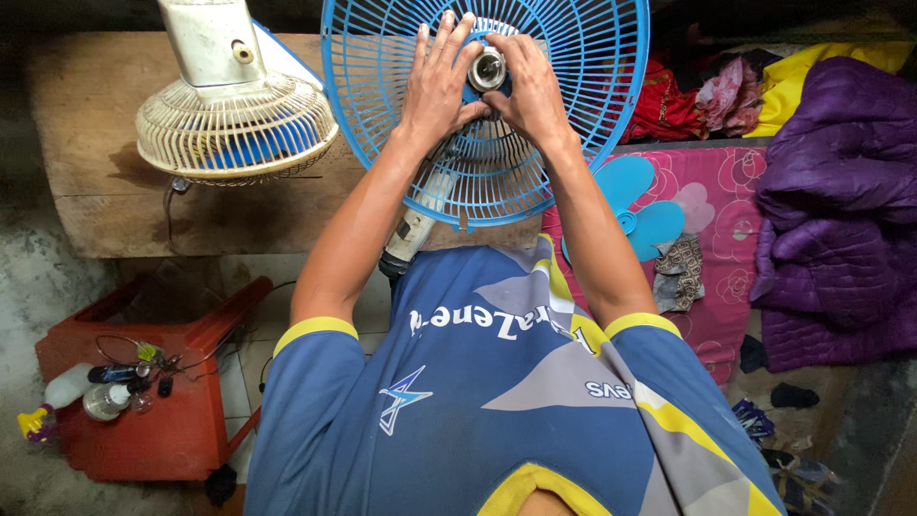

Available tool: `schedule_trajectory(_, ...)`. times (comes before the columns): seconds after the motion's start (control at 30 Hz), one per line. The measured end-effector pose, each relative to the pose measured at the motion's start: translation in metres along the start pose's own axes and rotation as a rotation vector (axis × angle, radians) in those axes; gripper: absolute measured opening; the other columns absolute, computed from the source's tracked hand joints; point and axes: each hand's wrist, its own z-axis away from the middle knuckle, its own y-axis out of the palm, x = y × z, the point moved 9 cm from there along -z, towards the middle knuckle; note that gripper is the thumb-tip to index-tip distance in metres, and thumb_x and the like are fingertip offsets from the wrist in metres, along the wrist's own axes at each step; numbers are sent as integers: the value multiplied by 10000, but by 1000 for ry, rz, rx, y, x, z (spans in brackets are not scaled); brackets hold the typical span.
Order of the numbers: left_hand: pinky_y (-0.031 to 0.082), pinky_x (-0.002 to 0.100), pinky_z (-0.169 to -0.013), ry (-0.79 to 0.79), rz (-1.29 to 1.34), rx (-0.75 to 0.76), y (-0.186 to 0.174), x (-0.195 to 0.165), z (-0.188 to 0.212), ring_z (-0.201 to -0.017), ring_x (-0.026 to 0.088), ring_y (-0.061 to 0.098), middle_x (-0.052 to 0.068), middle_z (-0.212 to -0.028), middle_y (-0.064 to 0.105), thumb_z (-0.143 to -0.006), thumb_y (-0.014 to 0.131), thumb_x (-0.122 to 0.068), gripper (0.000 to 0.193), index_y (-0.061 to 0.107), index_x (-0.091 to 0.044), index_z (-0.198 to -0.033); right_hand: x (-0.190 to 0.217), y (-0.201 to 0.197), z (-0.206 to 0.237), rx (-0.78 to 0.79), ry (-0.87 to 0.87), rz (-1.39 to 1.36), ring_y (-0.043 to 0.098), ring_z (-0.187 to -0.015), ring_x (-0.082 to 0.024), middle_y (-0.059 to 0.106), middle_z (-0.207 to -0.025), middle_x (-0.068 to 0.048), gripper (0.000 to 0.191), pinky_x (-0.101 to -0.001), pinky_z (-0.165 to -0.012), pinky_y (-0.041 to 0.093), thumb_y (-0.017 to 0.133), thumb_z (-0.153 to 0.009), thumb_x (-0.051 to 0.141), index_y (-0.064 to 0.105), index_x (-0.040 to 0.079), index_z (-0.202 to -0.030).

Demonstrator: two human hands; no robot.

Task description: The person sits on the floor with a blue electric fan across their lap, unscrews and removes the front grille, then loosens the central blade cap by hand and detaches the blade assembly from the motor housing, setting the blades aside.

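A round blue fan grille point(573, 105) stands on a fan in front of me, over a wooden table point(86, 134). At its middle sits a shiny metal motor hub point(487, 69). My left hand point(435, 81) lies flat on the grille with fingers spread, thumb touching the hub's lower left. My right hand point(530, 91) grips the hub area from the right. The fan's white stem point(413, 229) runs down behind the grille toward my chest.
A cream fan point(234, 124) lies on the table at left. A light blue fan blade point(635, 205) rests on a pink cloth point(726, 191). Purple bedding point(841, 201) is at right. A red stool point(162, 401) with small bottles stands lower left.
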Motion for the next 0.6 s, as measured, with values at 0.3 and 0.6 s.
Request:
schedule_trajectory(0.3, 177, 610, -1270, -12, -3, 0, 0, 0, -1, -1559, 386, 236, 138, -1667, 315, -720, 967, -372, 841, 519, -52, -1356, -10, 10, 2, -51, 86, 28, 620, -1100, -313, 597, -1167, -122, 729, -432, -948, 501, 925, -768, 112, 558, 76, -1396)
schedule_trajectory(0.6, 184, 616, -1256, -7, -3, -4, 1, 0, -1, -1549, 384, 234, 140, -1656, 315, -687, 986, -358, 980, 470, -59, -1465, 7, -3, 1, -102, -7, 53, 598, -1166, -339, 596, -1265, -154, 695, -441, -955, 473, 876, -738, 79, 576, 90, -1364)
